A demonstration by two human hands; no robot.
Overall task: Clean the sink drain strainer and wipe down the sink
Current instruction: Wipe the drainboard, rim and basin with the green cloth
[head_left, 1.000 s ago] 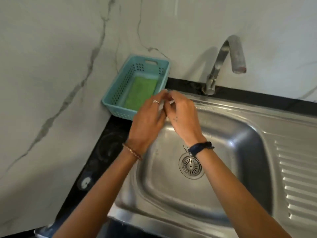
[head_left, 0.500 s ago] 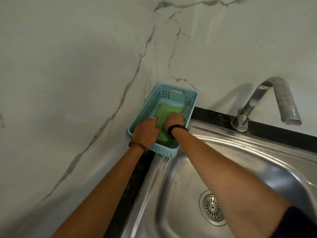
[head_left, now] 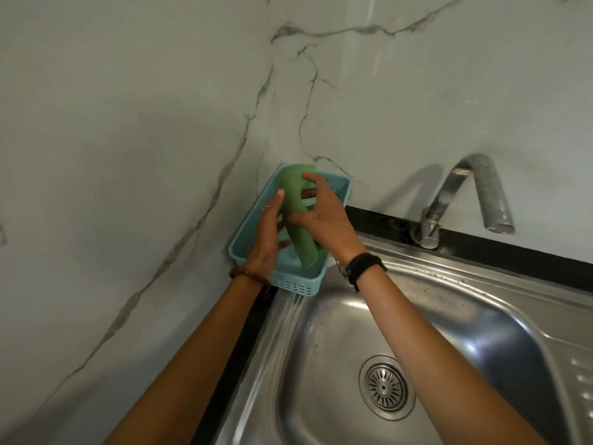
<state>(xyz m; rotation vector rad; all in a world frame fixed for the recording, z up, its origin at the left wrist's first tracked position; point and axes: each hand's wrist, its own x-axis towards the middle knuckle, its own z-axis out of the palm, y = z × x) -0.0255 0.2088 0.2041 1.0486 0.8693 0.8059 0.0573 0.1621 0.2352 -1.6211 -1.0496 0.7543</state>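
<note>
Blue perforated basket (head_left: 300, 284) on black surface (head_left: 382, 221), in corner; veined marble wall (head_left: 128, 123); curved metal tap (head_left: 475, 191)

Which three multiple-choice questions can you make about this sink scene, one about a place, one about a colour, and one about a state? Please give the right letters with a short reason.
1. Where does the basket stand?
A. In the sink bowl
B. In the wall corner, left of the sink
C. Under the faucet

2. What colour is the cloth?
A. Green
B. White
C. Red

3. What is the state of the drain strainer?
A. Lifted out by a hand
B. Lying in the basket
C. Seated in the drain, untouched

Answers:
1. B, since the basket stands against the marble wall beside the sink's left rim.
2. A, since the cloth between the left hand and the right hand is green.
3. C, since the strainer sits in the bowl's bottom, far from both hands.
</note>
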